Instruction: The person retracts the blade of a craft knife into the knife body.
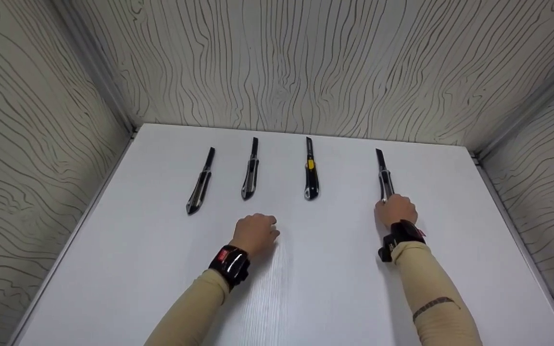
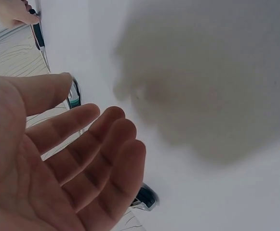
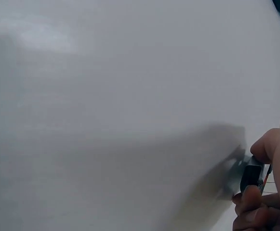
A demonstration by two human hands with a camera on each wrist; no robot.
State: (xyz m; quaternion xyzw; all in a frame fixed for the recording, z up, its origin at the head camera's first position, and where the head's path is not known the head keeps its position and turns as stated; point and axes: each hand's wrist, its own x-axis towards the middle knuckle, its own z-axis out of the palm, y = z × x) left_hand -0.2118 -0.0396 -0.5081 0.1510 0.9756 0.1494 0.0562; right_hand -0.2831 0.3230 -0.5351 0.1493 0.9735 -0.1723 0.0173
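Observation:
At the right of the head view, my right hand (image 1: 397, 210) holds the lower handle of a silver-and-black snap-off utility knife (image 1: 384, 179). Its dark blade points toward the back wall. The right wrist view shows the knife's butt end (image 3: 251, 176) between thumb and curled fingers. My left hand (image 1: 255, 234) is over the middle of the white table and holds nothing; its fingers (image 2: 123, 168) are loosely bent in the left wrist view. Closest to it are a silver-and-black utility knife (image 1: 250, 175) and a black one with a yellow slider (image 1: 311, 178).
Another silver-and-black utility knife (image 1: 200, 190) lies farther left on the white table (image 1: 334, 269), angled in the same loose row. A wood-grain patterned wall (image 1: 277, 67) stands along the table's back edge, with similar panels (image 1: 12, 144) at both sides.

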